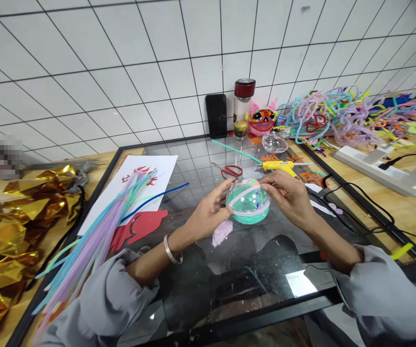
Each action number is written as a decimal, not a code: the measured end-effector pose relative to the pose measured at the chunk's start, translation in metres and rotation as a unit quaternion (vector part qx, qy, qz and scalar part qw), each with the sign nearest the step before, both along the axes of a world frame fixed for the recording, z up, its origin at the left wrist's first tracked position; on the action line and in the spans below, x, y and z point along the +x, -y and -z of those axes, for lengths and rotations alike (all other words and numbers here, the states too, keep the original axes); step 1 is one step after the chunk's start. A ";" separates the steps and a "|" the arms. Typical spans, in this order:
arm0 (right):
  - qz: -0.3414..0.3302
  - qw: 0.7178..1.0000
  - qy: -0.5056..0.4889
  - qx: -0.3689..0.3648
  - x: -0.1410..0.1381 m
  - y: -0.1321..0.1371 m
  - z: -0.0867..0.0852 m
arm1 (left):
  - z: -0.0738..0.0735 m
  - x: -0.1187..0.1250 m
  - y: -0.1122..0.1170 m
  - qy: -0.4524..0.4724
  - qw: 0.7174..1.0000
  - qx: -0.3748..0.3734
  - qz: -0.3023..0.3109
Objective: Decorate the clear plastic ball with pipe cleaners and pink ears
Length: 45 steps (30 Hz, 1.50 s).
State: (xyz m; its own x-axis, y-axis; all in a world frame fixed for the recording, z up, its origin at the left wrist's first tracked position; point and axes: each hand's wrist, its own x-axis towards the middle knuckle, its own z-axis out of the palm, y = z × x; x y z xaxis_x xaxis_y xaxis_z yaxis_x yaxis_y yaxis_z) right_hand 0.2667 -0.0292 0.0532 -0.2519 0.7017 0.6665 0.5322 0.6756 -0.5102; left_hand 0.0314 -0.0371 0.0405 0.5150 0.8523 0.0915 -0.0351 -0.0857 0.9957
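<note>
While the dome [247, 206] sits near the middle of the bench [406, 212], the left hand [208, 212] has its grip closed on the dome's side and the right hand [289, 195] pinches a lilac stem [244, 193] across its top. If either grip slackens, the springy stem could slip off the smooth dome

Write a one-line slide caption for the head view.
Left hand and right hand hold a clear dome wound with green and pink pipe cleaners at a glass-topped table.
</note>
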 end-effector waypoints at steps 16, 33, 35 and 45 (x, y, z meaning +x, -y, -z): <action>0.034 0.999 -0.018 0.037 -0.012 0.004 0.006 | 0.006 -0.015 -0.014 -0.048 0.989 0.139 -0.003; -0.048 0.993 0.096 0.054 -0.003 0.009 -0.002 | 0.007 -0.022 -0.020 -0.129 0.925 0.358 -0.007; -0.043 0.991 0.112 0.065 -0.003 0.009 -0.003 | 0.006 -0.021 -0.019 -0.132 0.920 0.369 -0.006; -0.034 0.994 0.103 0.012 -0.002 0.012 0.001 | 0.007 -0.015 -0.016 -0.134 0.897 0.422 -0.022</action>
